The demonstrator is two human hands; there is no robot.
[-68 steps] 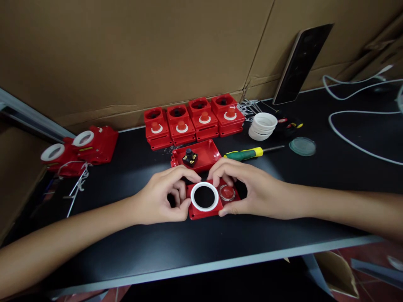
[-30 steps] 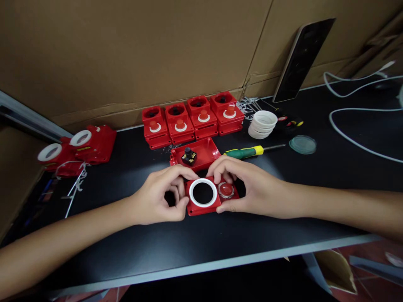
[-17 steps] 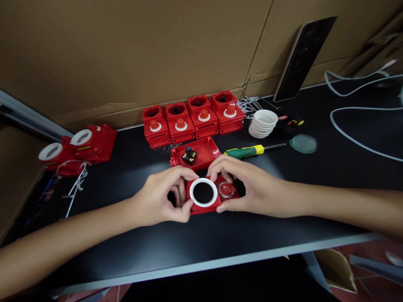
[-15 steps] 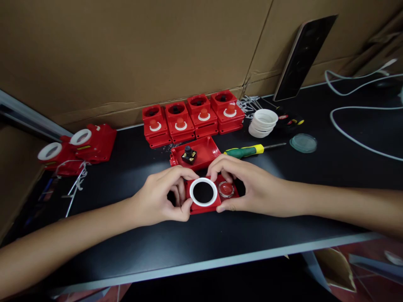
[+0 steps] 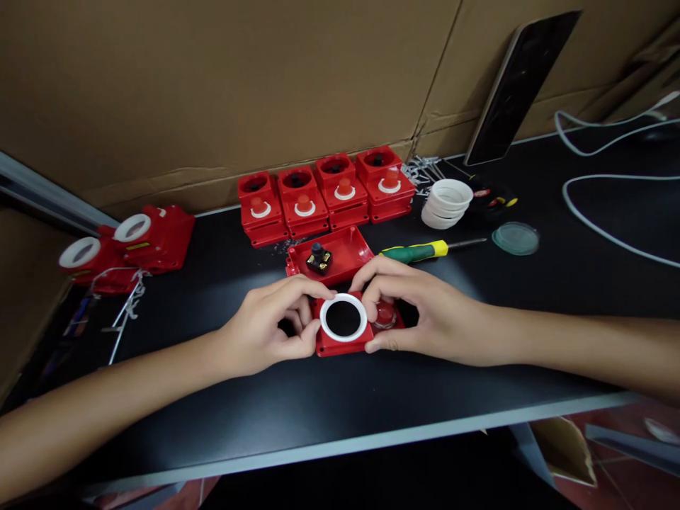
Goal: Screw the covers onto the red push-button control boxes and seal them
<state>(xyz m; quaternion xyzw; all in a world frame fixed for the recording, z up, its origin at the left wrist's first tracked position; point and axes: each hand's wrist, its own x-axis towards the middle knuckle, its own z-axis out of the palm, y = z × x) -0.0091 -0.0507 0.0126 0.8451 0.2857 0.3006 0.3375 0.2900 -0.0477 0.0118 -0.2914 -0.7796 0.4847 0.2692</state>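
Note:
A red plastic cover with a white ring round a dark hole and a red button lies on the black table between my hands. My left hand grips its left edge, fingers curled, thumb at the front corner. My right hand grips the right side, fingers arched over the button and touching the ring's far rim. Just behind lies an open red base tray holding a small black and brass switch.
A row of red button boxes stands at the cardboard wall. Stacked white rings, a green-yellow screwdriver and a clear disc lie right. More red covers and wire clips lie left. White cables run far right. The table edge is near.
Both hands stay on the red cover. My right fingers have closed in over the button and onto the ring. The view has shifted slightly.

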